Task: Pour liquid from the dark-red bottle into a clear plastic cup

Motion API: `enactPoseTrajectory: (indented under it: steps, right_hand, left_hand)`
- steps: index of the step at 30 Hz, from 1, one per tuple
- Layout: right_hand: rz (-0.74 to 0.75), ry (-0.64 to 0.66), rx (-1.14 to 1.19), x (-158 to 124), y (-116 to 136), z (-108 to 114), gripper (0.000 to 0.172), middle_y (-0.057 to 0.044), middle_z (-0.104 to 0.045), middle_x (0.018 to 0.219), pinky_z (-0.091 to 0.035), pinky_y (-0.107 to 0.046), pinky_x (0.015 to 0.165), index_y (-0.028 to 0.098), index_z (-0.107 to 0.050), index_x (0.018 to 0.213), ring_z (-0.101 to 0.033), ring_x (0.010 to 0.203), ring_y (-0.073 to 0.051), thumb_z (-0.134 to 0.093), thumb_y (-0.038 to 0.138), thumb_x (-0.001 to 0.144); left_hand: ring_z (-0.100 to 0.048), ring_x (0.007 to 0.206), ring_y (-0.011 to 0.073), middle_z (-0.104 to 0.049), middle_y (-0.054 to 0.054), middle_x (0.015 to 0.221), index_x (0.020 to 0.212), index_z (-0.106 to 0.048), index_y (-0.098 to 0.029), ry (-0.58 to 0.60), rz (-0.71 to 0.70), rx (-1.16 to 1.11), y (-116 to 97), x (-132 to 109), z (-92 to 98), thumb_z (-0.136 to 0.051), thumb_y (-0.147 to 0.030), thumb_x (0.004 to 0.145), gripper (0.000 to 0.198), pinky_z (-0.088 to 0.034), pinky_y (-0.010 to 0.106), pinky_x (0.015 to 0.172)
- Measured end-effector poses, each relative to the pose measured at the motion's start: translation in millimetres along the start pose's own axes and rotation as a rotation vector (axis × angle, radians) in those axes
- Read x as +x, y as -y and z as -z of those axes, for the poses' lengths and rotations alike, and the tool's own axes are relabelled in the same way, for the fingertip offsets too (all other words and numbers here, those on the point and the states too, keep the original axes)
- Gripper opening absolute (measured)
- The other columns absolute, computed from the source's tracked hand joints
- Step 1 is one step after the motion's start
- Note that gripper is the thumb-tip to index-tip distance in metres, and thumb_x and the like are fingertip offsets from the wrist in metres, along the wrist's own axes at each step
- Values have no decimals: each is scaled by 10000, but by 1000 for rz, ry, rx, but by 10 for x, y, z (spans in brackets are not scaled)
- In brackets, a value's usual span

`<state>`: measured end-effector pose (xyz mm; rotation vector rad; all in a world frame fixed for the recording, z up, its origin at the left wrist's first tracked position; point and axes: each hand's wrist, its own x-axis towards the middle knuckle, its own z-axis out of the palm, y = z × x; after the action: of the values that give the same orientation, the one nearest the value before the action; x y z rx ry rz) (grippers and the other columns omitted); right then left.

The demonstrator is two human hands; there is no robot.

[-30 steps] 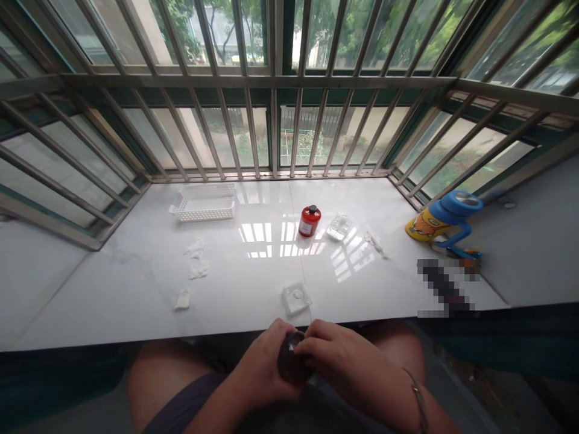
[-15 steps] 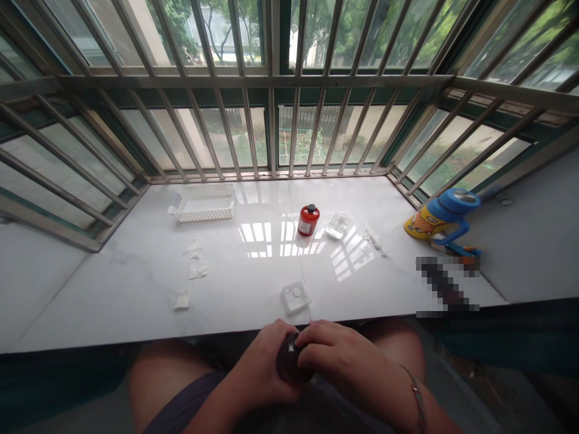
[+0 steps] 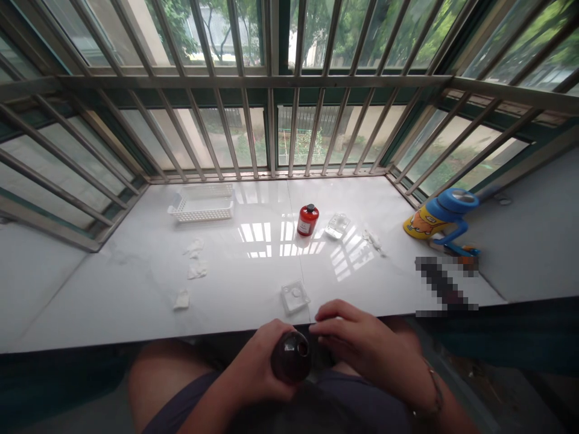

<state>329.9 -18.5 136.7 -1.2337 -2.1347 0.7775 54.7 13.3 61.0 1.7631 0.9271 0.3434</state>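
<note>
Over my lap, my left hand (image 3: 259, 361) is wrapped around a glossy dark bottle (image 3: 289, 361). The bottle's rounded top faces up, with a small round opening visible near its right side. To the right and apart from it, my right hand (image 3: 357, 334) is raised by the counter edge, its fingers stretched out and slightly spread. Nothing shows between those fingers, though their undersides are hidden. Just beyond my hands, a clear square plastic case (image 3: 295, 298) lies on the white counter (image 3: 253, 283).
A red bottle with a black cap (image 3: 308, 220) stands beside another clear case (image 3: 338, 226). Crumpled white tissue pieces (image 3: 197, 270) lie left, near a white basket (image 3: 202, 205). At right are a white scrap (image 3: 374, 242), a blue-yellow flask (image 3: 438, 214) and a blurred-out item (image 3: 446, 283).
My right hand has come off the top of the dark bottle and moved right and forward, uncovering its opening. My left hand keeps holding the bottle in nearly the same place.
</note>
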Motion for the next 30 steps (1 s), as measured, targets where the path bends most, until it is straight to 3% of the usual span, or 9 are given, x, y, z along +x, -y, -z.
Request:
enactPoseTrajectory:
  steps: [5, 9, 13, 18, 25, 30]
  right_hand:
    - [-235, -327, -261, -106, -815, 159, 171, -85, -747, 1114, -600, -372, 881, 252, -746, 1125, -745, 999, -244, -652, 375, 1054]
    - [-417, -528, -462, -353, -1615, 173, 431, -92, -774, 980, -554, -413, 803, 226, -737, 982, -743, 887, -287, -613, 638, 1006]
    - [-576, -657, -513, -644, -2152, 46, 529, -94, -790, 944, -522, -412, 768, 236, -719, 912, -738, 863, -301, -518, 715, 1005]
    - [-460, -712, -609, -787, -2371, -148, 519, -142, -777, 1031, -550, -426, 855, 221, -700, 923, -735, 990, -319, -469, 670, 1043]
    - [-415, -707, -625, -724, -2392, -231, 458, -146, -761, 1076, -566, -433, 908, 220, -711, 912, -722, 1043, -311, -521, 615, 1045]
    - [-382, -717, -625, -711, -2348, -245, 404, -146, -778, 1115, -580, -439, 914, 200, -757, 1013, -732, 1035, -300, -528, 529, 1062]
  left_hand:
    - [-664, 1088, 260, -689, 14, 1190, 1232, -644, -293, -63, -43, -31, 15, -33, 96, -872, -145, 597, 691, -523, 364, 970]
    - [-659, 1129, 258, -675, 16, 1216, 1255, -634, -296, -135, -75, -41, 41, -57, 170, -871, -143, 628, 688, -525, 376, 1013]
    - [-658, 1141, 269, -670, 33, 1224, 1271, -630, -289, -208, -88, -27, 68, -77, 213, -877, -168, 655, 674, -533, 395, 1024]
    - [-668, 1126, 273, -675, 39, 1213, 1260, -631, -283, -252, -73, -9, 74, -82, 244, -882, -175, 652, 667, -547, 404, 1012]
    - [-679, 1135, 276, -681, 37, 1219, 1261, -632, -286, -256, -73, 27, 76, -66, 245, -895, -184, 658, 666, -556, 413, 1018]
    - [-680, 1152, 280, -679, 40, 1240, 1279, -620, -292, -275, -99, 28, 88, -53, 226, -896, -196, 674, 671, -558, 416, 1024]
